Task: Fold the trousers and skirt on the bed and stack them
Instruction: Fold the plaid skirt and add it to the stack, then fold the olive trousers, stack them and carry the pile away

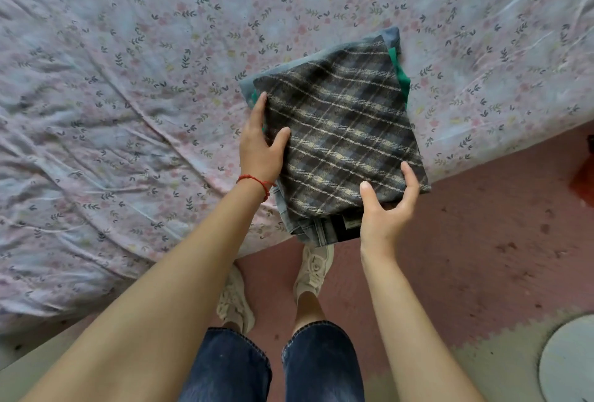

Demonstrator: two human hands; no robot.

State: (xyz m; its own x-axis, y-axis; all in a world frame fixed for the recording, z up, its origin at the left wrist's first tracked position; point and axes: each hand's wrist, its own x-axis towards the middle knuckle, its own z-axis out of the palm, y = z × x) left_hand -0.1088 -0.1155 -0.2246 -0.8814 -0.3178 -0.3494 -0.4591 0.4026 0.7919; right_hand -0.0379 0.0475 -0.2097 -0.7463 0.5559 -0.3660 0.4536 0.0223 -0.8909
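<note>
A folded dark plaid skirt [344,125] lies on top of a stack at the bed's near corner. Under it shows a green garment [401,77], and at the bottom folded blue denim trousers [308,228], whose edge also peeks out at the far side. My left hand [260,144] grips the stack's left edge, thumb on the plaid, fingers along the side. My right hand [385,205] holds the near right corner, thumb and fingers spread over the plaid with the palm beneath. The stack's near end overhangs the bed edge.
The bed [128,96] wears a wrinkled pale floral sheet. Below is pink foam floor matting [482,241], my legs in jeans and pale sneakers [313,269]. A round grey object [569,360] sits bottom right, something red [583,179] at the right edge.
</note>
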